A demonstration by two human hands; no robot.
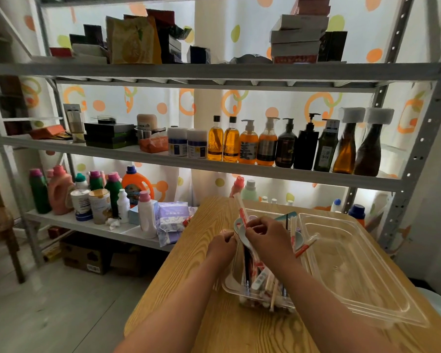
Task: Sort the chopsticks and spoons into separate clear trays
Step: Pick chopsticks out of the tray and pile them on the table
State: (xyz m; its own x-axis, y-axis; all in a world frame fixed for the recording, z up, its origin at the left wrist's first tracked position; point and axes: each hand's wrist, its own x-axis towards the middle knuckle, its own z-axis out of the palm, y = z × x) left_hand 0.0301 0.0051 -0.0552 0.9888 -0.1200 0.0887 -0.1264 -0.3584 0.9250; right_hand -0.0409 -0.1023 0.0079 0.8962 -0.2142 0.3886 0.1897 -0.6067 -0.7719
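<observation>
A grey metal shelving rack [214,72] fills the background. On its lowest shelf, at about ten o'clock from the hands, stand a pink detergent bottle [60,191], an orange detergent bottle [135,184] and a white bottle with a pink cap [146,216], with purple packets [172,220] just beside the last. A light wooden table [188,276] runs in from the bottom edge, and both bare forearms reach across it. The left hand [222,247] sits over the left rim of a clear tray [233,289] with its fingers curled inward. It is close against a pale blue spoon [239,229], but whether it actually grips the spoon cannot be told. The spoon's bowl stands up between the two hands. At twelve o'clock from the spoon, a pair of paper-wrapped chopsticks [241,208] in a red and white sleeve points up and slightly left. Its lower end is pinched in the curled fingertips of the right hand [265,238], which hovers over the same tray. That tray is crowded with more wrapped chopsticks, bare wooden ones and spoons, all jumbled together. At three o'clock from the right hand, another red and white wrapped chopstick [307,247] leans on the rim where the full tray meets a second clear tray [354,271], which lies beside it on the table's right side. On the middle shelf, at about twelve o'clock, stands a row of amber and dark pump bottles [267,143].
</observation>
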